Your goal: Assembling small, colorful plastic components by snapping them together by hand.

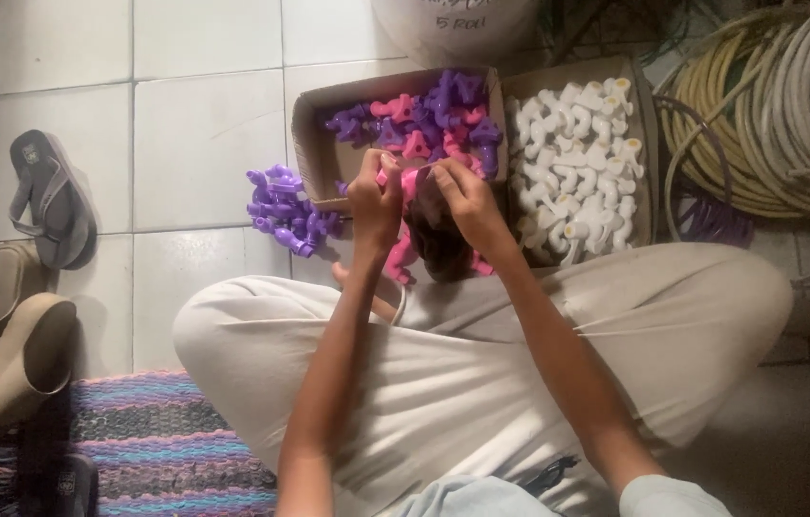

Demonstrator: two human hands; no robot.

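I sit cross-legged on a tiled floor. My left hand [373,203] and my right hand [467,203] are raised close together over my knees, pinching a small pink plastic piece [409,182] between their fingertips. Just beyond them stands a cardboard box [314,120] holding several purple and pink plastic pieces [433,115]. Beside it on the right is a second cardboard box [642,115] full of white plastic pieces [577,153]. More pink pieces [401,258] lie below my hands by my legs.
A pile of purple pieces [285,211] lies on the tiles left of the boxes. Sandals [51,196] and beige shoes [12,354] sit at the left. A striped woven mat [166,440] is at lower left. Coiled hoses and rope [768,105] fill the upper right.
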